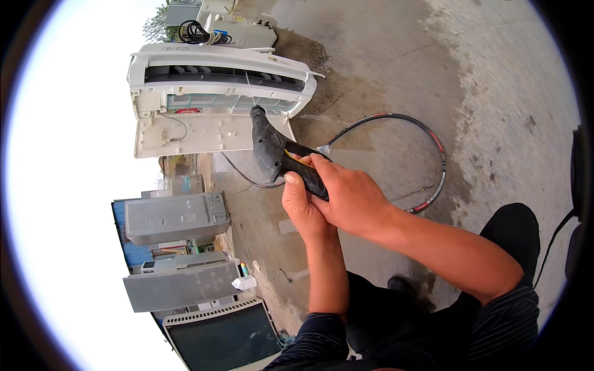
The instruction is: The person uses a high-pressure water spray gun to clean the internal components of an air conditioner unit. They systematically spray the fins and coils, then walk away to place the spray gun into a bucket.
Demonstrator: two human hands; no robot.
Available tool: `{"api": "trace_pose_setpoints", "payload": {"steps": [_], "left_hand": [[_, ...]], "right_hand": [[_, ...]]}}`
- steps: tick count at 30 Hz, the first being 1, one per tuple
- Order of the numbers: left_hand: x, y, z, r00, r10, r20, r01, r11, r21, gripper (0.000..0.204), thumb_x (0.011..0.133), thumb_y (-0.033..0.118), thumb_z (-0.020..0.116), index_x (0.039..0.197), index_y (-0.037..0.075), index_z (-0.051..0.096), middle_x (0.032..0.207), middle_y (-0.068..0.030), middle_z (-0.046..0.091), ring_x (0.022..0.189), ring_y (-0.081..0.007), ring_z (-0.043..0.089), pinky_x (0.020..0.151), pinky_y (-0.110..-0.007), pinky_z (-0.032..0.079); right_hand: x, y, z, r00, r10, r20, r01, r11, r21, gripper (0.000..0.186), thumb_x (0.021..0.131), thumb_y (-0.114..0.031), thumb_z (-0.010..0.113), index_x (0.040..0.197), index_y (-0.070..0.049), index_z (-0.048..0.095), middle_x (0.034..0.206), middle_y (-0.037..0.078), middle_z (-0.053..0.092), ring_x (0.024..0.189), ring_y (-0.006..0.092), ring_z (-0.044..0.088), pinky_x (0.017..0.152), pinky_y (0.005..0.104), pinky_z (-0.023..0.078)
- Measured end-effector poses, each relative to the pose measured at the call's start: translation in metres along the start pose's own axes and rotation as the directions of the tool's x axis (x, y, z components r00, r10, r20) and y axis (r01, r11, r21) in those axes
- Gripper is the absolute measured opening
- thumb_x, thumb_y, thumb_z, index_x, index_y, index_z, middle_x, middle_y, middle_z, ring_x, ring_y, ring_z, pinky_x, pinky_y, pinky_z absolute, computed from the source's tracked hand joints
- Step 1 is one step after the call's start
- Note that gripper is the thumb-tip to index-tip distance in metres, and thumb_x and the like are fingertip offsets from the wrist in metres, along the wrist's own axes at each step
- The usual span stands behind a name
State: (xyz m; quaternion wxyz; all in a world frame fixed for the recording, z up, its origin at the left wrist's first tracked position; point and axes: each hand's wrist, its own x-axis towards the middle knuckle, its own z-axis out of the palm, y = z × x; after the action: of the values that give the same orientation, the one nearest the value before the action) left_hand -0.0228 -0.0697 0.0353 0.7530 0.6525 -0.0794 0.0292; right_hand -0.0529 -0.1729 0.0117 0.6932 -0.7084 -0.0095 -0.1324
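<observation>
Both my hands grip a black pressure-washer gun (267, 145) with a yellow trigger. My left hand (304, 207) is wrapped beneath its handle, and my right hand (350, 195) closes over the handle from the right. A thin jet leaves the nozzle toward a white wall air conditioner (219, 77), whose front panel (207, 137) hangs open, showing pale mesh filters (201, 102) and a dark slot. A black hose (421, 127) with red markings loops over the wet concrete beside the gun.
Grey refrigerators (174, 217), an old boxy screen (219, 335) and other appliances stand to the left. More white units with coiled cable (197, 37) lie behind the air conditioner. My dark-clothed legs (501, 232) show at lower right on stained concrete (396, 55); a black cord runs at the far right.
</observation>
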Motion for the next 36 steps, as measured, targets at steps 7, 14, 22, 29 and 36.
{"api": "trace_pose_setpoints", "payload": {"steps": [7,14,22,29,36], "left_hand": [[-0.005,0.005,0.009,0.983,0.146,0.109,-0.157,0.982,0.103,0.068,0.109,0.052,0.057,0.139,-0.009,0.058,0.120,-0.0103,0.067,0.106,-0.0165,0.065,0.094,-0.033,0.053],[-0.004,0.000,0.006,0.984,0.113,0.137,-0.128,0.987,0.101,0.064,0.112,0.050,0.052,0.143,-0.005,0.056,0.128,-0.0112,0.066,0.115,-0.0186,0.065,0.100,-0.035,0.051],[-0.025,-0.025,-0.002,0.996,-0.060,0.070,0.051,0.991,0.121,0.054,0.113,0.043,0.054,0.139,-0.004,0.062,0.132,-0.0124,0.069,0.117,-0.0208,0.068,0.102,-0.036,0.054],[-0.085,-0.090,-0.071,0.835,-0.550,0.031,0.516,0.801,0.304,0.042,0.110,0.035,0.063,0.128,-0.002,0.073,0.126,-0.0136,0.075,0.117,-0.0247,0.071,0.096,-0.039,0.059],[-0.077,-0.088,-0.075,0.811,-0.577,0.098,0.514,0.783,0.351,0.046,0.109,0.038,0.064,0.131,-0.001,0.073,0.132,-0.0132,0.074,0.117,-0.0252,0.071,0.096,-0.040,0.058]], "right_hand": [[0.008,-0.012,-0.010,0.989,-0.119,-0.083,0.130,0.981,0.141,0.047,0.095,-0.025,0.071,0.134,-0.002,0.058,0.100,0.020,0.075,0.087,0.0429,0.073,0.073,0.0500,0.058],[0.011,-0.016,-0.018,0.998,-0.059,-0.030,0.063,0.982,0.178,0.046,0.096,-0.024,0.075,0.134,-0.002,0.059,0.103,0.022,0.074,0.091,0.0432,0.073,0.076,0.0470,0.058],[0.025,-0.007,-0.037,0.996,0.088,-0.024,-0.084,0.988,0.131,0.044,0.094,-0.019,0.071,0.133,0.000,0.062,0.081,0.019,0.069,0.073,0.0363,0.068,0.069,0.0442,0.054],[0.033,-0.003,-0.044,0.993,0.098,-0.069,-0.087,0.985,0.148,0.037,0.096,-0.019,0.070,0.127,0.000,0.066,0.070,0.005,0.056,0.063,0.0172,0.052,0.061,0.0361,0.047],[0.035,-0.010,-0.046,0.981,0.184,-0.060,-0.177,0.979,0.106,0.026,0.095,-0.022,0.068,0.104,0.002,0.064,0.067,0.009,0.058,0.059,0.0214,0.051,0.059,0.0403,0.046]]}}
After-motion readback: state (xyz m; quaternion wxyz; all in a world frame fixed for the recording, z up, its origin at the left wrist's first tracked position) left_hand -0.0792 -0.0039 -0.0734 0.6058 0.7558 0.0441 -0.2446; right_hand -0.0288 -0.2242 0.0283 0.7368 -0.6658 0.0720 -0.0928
